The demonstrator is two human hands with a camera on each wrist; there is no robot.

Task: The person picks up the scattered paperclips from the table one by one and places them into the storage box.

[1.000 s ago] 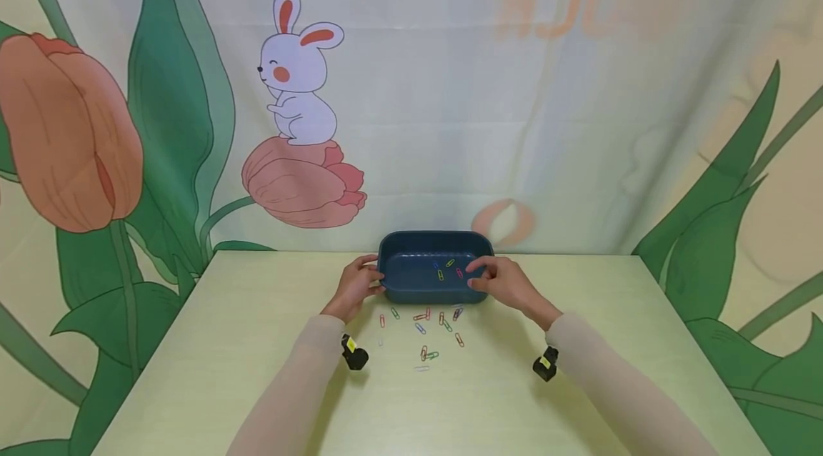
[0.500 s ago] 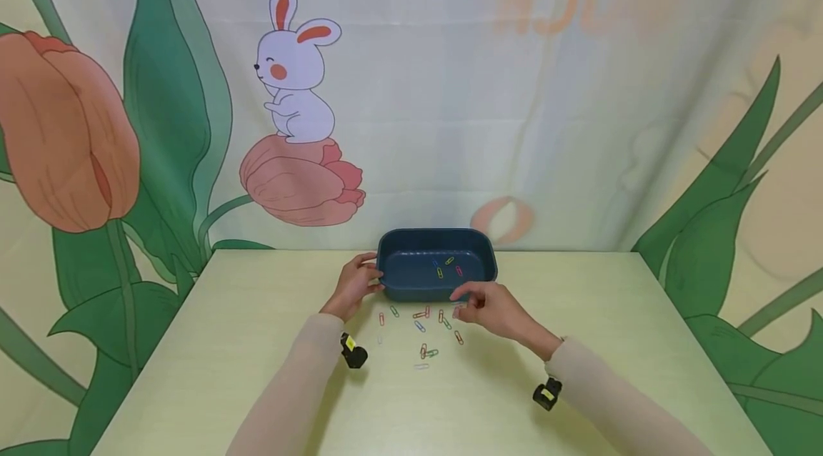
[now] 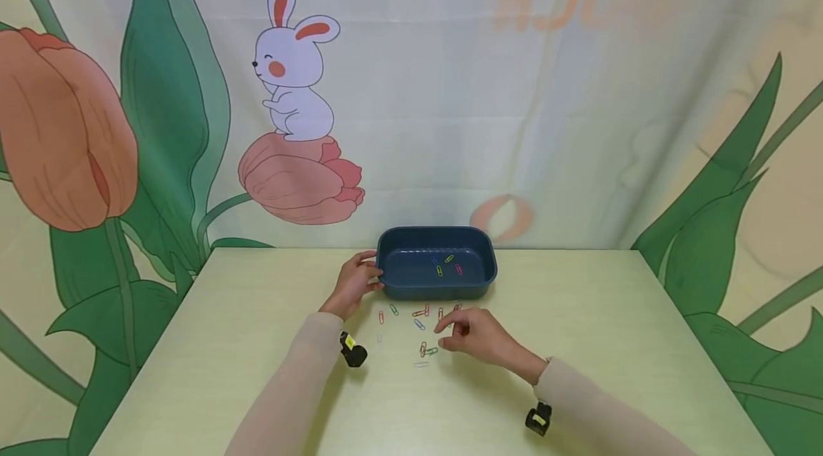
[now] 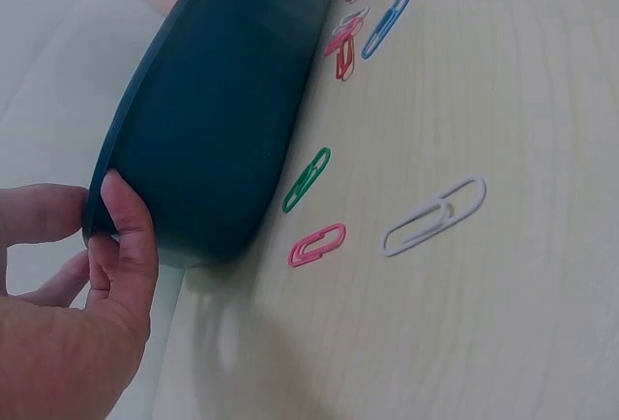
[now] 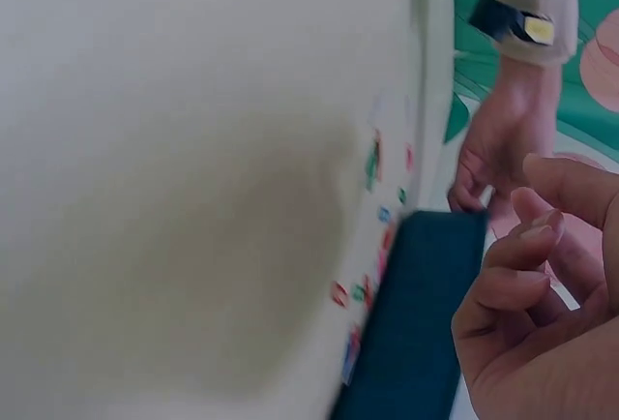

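My left hand (image 3: 351,286) pinches the left end of a dark blue plastic basin (image 3: 424,292); in the left wrist view the thumb (image 4: 132,236) presses its outer wall near the rim. Several paper clips lie inside, among them a yellow clip (image 3: 440,271) and a pink clip (image 3: 459,270). In front of the basin, my right hand (image 3: 479,336) hovers above the table, thumb and forefinger apart with nothing seen between them. Closest to its fingertips are a green paper clip (image 3: 432,352) and a red paper clip (image 3: 423,349). The right hand hides part of the scattered clips.
Several more clips lie on the pale wooden table (image 3: 270,342), including a blue clip (image 3: 419,324) and a white clip (image 3: 421,364). Near the basin's left end are a green clip (image 4: 307,180) and a pink clip (image 4: 317,245). A printed curtain (image 3: 411,120) hangs behind the table.
My right hand has moved from over the basin's right side, down toward me and left, to above the loose clips. The left hand keeps its hold on the basin.
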